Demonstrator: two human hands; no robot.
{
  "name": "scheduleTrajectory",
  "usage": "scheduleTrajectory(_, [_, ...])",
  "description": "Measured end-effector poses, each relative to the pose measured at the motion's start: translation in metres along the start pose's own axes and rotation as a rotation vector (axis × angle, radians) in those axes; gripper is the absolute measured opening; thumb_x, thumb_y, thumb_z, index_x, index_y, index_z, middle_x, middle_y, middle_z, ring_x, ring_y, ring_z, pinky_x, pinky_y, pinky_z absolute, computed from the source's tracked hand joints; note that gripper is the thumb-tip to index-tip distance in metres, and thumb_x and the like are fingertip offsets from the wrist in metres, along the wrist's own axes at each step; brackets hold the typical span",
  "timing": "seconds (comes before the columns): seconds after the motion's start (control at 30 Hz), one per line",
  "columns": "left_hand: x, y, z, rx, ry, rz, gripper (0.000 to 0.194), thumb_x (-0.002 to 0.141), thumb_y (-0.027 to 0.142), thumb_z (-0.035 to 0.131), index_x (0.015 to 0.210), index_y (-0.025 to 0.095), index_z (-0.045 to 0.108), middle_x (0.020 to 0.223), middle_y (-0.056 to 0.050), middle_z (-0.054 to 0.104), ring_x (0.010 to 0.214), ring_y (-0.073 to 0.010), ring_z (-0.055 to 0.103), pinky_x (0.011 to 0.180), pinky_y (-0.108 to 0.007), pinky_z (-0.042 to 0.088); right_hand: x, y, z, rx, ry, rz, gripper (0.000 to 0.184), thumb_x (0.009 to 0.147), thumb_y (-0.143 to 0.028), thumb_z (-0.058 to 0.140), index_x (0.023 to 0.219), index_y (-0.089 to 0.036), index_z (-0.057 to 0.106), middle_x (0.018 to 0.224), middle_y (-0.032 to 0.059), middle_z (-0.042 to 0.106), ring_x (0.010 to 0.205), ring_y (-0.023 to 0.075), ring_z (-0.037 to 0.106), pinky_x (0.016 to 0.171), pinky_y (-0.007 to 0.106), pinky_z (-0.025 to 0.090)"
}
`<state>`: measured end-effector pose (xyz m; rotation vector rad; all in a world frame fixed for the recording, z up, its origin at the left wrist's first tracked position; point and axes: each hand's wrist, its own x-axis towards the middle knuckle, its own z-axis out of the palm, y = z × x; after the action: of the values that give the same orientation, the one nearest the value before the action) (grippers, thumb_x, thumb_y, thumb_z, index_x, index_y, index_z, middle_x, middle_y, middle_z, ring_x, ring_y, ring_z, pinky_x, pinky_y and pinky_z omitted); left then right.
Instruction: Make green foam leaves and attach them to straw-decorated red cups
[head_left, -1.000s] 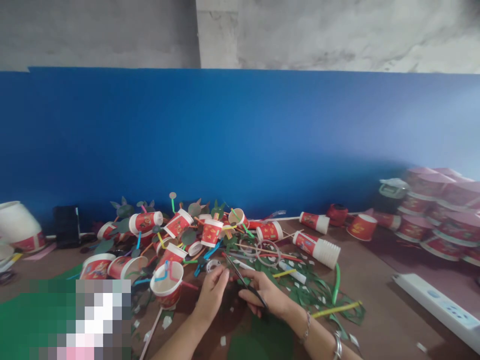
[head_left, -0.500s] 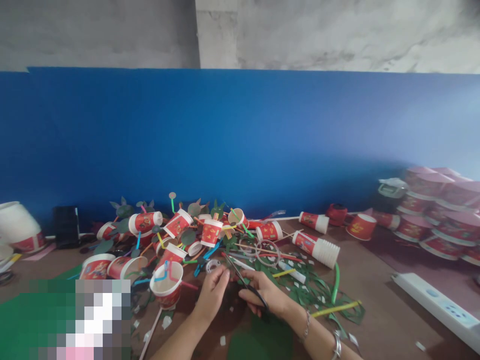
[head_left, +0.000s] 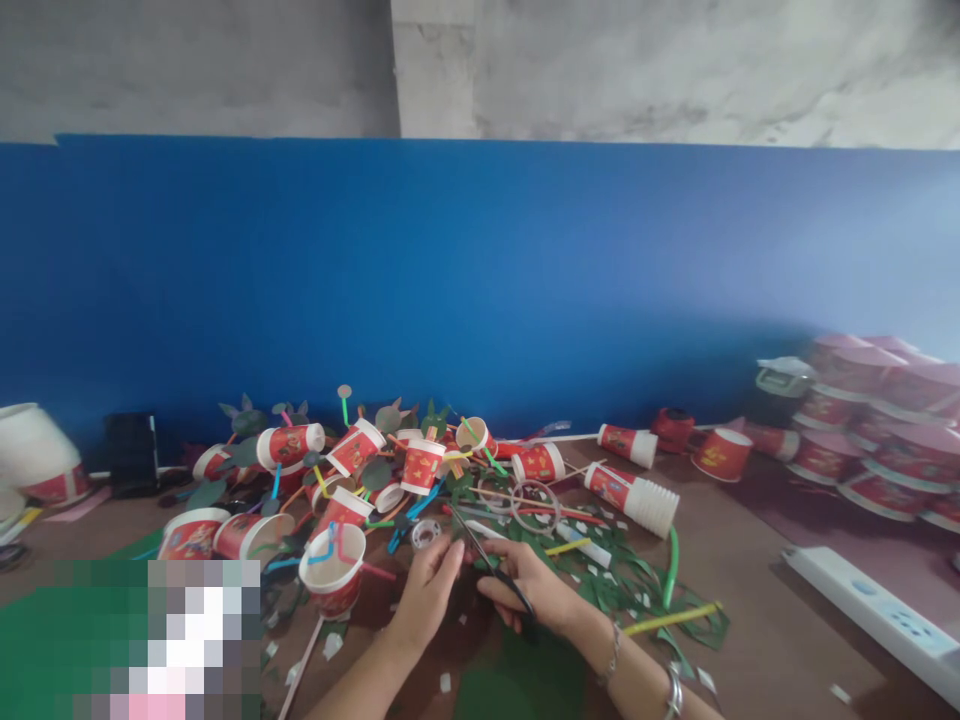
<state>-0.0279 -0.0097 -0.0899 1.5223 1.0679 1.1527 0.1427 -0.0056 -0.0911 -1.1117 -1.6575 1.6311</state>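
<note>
My right hand is closed on a pair of black scissors whose blades point up and left toward my left hand. My left hand is pinched near the blade tips on something small that I cannot make out. Both hands hover low over the brown table, just in front of a heap of red paper cups with coloured straws and green paper leaves. Green paper scraps lie to the right of my right hand. A red cup with bent straws stands left of my left hand.
A stack of red cups lies on its side at the right. More red cups are piled at the far right, and a white power strip lies near them. A green sheet lies at the lower left. A blue wall rises behind the table.
Both hands have shifted very slightly downward, still holding the same way. Nothing else has moved.
</note>
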Motion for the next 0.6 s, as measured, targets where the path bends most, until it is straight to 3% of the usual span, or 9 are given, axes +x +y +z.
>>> scheduleTrajectory(0.23, [0.0003, -0.008, -0.0024, -0.04, -0.049, -0.046, 0.034, 0.085, 0.047, 0.046, 0.065, 0.019, 0.047, 0.061, 0.004, 0.039, 0.059, -0.0132, 0.036, 0.058, -0.025, 0.03, 0.0002, -0.0019, 0.0021, 0.011, -0.016, -0.002, 0.043, 0.074, -0.041, 0.067, 0.104, -0.013, 0.053, 0.042, -0.0083, 0.054, 0.03, 0.0049, 0.043, 0.033, 0.015, 0.037])
scheduleTrajectory(0.6, [0.0007, -0.0063, -0.0025, -0.002, 0.013, -0.056, 0.037, 0.085, 0.048, 0.045, 0.063, 0.019, 0.047, 0.059, 0.004, 0.039, 0.059, -0.0142, 0.038, 0.058, -0.026, 0.03, -0.0015, -0.0014, -0.0022, -0.008, -0.01, 0.017, 0.047, 0.073, -0.042, 0.067, 0.107, -0.013, 0.052, 0.043, -0.0084, 0.054, 0.031, 0.0054, 0.043, 0.033, 0.015, 0.036])
